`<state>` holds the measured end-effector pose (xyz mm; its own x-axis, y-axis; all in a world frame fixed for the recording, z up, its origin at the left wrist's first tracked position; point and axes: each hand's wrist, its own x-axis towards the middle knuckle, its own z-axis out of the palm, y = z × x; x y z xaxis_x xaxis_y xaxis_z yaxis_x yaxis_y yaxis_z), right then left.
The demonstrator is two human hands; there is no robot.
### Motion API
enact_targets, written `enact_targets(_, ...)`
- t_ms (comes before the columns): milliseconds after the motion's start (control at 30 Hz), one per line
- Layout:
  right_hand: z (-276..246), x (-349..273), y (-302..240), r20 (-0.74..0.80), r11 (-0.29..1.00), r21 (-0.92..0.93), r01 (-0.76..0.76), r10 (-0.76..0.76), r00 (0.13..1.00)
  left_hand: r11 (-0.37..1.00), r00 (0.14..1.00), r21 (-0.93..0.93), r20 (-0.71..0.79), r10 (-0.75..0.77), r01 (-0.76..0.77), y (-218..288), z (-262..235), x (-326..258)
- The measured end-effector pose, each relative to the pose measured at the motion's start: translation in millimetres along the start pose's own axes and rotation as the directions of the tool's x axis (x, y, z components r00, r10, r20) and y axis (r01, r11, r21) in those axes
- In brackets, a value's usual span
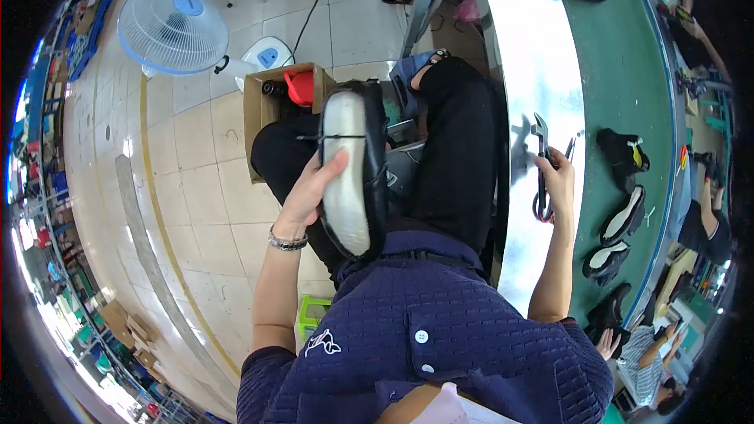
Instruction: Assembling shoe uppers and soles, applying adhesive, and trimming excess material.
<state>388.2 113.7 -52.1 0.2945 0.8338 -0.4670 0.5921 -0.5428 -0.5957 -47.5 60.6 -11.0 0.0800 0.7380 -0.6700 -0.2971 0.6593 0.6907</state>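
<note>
My left hand (308, 192) is closed around a black shoe upper (375, 165), its thumb pressed on the pale bottom. The shoe is held upright above my lap, bottom turned to the left, with a dark strand across that bottom. Over the metal bench at the right, my right hand (559, 177) has its fingers closed on dark metal pliers (539, 127) with a curved head. Red-edged handle loops (542, 208) show below that hand; whether they belong to the same tool I cannot tell. A small pointed tool (572, 145) lies beside the fingers.
An open cardboard box (259, 106) with a red item (299, 88) stands before my left knee. Behind it is a white fan (174, 27). Several black shoes (623, 159) lie on the green belt (565, 271) beyond the bench (522, 259). A green stool (312, 310) is at my left.
</note>
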Motion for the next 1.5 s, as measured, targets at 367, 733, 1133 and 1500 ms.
enact_targets(367,38,-69,-186,0.568,0.886,0.459,-0.061,-0.240,0.788,0.983,0.982,0.021,0.048,0.184,-0.185,23,46,5)
enact_targets(733,45,-79,-227,0.746,0.897,0.437,-0.059,-0.326,0.580,0.959,0.960,0.016,0.003,0.281,-0.281,24,44,19)
enact_targets(1133,42,-68,-227,0.720,0.887,0.458,0.051,-0.404,0.565,0.952,0.956,0.089,0.029,0.291,-0.292,44,49,33)
enact_targets(1500,35,-69,-216,0.698,0.894,0.444,0.057,-0.385,0.604,0.978,0.988,0.143,0.059,0.146,-0.153,27,30,31)
